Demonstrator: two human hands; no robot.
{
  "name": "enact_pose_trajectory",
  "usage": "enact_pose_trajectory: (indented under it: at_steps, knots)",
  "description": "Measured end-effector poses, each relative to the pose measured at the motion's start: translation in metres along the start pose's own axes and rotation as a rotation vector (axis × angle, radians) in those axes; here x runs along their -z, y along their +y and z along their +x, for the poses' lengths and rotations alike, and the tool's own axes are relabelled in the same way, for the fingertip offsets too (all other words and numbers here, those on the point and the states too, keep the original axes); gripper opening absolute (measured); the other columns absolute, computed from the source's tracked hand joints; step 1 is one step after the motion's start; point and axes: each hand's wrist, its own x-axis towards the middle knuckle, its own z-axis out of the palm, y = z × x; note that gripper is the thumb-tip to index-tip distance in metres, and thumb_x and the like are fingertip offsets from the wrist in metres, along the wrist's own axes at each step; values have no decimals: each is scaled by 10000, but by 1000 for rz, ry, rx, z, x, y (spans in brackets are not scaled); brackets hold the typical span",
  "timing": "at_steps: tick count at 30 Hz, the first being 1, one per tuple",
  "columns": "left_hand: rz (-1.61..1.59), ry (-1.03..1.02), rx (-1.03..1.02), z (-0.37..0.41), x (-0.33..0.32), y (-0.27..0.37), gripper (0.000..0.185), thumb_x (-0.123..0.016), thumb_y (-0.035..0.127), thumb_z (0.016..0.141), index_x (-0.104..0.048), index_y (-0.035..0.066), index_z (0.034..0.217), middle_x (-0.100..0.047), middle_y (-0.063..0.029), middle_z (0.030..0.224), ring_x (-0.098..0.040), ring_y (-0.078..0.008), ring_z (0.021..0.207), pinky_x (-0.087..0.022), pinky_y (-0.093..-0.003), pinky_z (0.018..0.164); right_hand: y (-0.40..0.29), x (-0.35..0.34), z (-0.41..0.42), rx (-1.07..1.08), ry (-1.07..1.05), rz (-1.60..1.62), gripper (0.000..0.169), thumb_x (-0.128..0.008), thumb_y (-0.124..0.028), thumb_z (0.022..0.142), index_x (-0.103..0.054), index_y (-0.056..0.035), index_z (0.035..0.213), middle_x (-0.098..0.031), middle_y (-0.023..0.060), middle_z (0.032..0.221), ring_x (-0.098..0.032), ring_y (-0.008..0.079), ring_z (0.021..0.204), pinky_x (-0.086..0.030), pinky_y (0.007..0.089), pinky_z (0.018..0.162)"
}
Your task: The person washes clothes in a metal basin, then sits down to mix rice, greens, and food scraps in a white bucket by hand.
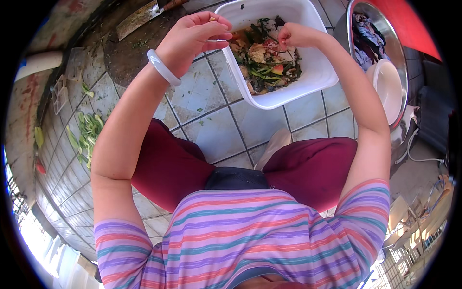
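A white plastic tub (249,95) stands on the floor in front of me, with mixed food scraps (267,68) inside: rice, leafy greens and pale and red pieces. My left hand (202,34), with a pale bangle (163,68) on the wrist, hovers at the tub's left rim. Its fingers are curved and apart, and a small yellowish bit shows by the index finger. Over the right part of the scraps, my right hand (297,35) is inside the tub's outline with its fingertips drawn together. Whether anything is between those fingertips is hidden.
A cleaver (139,18) lies on a dark, wet board (119,54) at upper left. Leafy greens (88,132) and clear plastic trays (60,94) are on the tiled floor. To the right, a metal basin (400,79) holds cloth (368,39) and a white bowl (388,90).
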Motion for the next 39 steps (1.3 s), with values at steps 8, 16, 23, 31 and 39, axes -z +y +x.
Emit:
enact_pose_trajectory:
  at_steps: [8, 16, 23, 31, 39]
  knots:
    - [-10, 17, 14, -1, 2, 0, 168, -529, 115, 851, -552, 20, 988, -581, -64, 1010, -556, -155, 959, -445, -293, 867, -26, -51, 29, 352, 227, -197, 353, -583, 12, 653, -583, -48, 1001, -558, 135, 966, -528, 299, 938, -443, 354, 785]
    - [-16, 15, -9, -4, 5, 1, 180, -522, 115, 853, -551, 4, 992, -577, -70, 1015, -553, -156, 967, -444, -294, 871, -30, -39, 27, 42, 217, 165, 262, -539, -146, 757, -628, -27, 973, -611, 74, 820, -575, 229, 778, -436, 313, 708]
    - [0, 14, -20, -6, 5, 2, 182, -520, 125, 857, -551, 11, 995, -575, -65, 1014, -552, -163, 972, -442, -295, 872, -35, -6, 2, 59, -36, 967, 281, -543, -221, 845, -569, -24, 1044, -628, 60, 922, -589, 126, 809, -472, 263, 782]
    - [22, 29, -15, -7, 2, 3, 175, -520, 127, 858, -554, 15, 988, -573, -65, 1011, -552, -166, 971, -445, -296, 865, -48, 7, -13, 100, -218, 988, 377, -530, -159, 816, -491, 8, 1152, -623, 140, 1013, -617, 155, 845, -497, 304, 777]
    - [5, 26, -7, -5, 2, 2, 181, -526, 126, 855, -553, 13, 993, -573, -73, 1017, -550, -163, 971, -443, -297, 870, -49, 3, -12, 11, -206, 944, 409, -570, -180, 796, -504, -7, 1161, -628, 113, 1011, -612, 156, 871, -482, 304, 804]
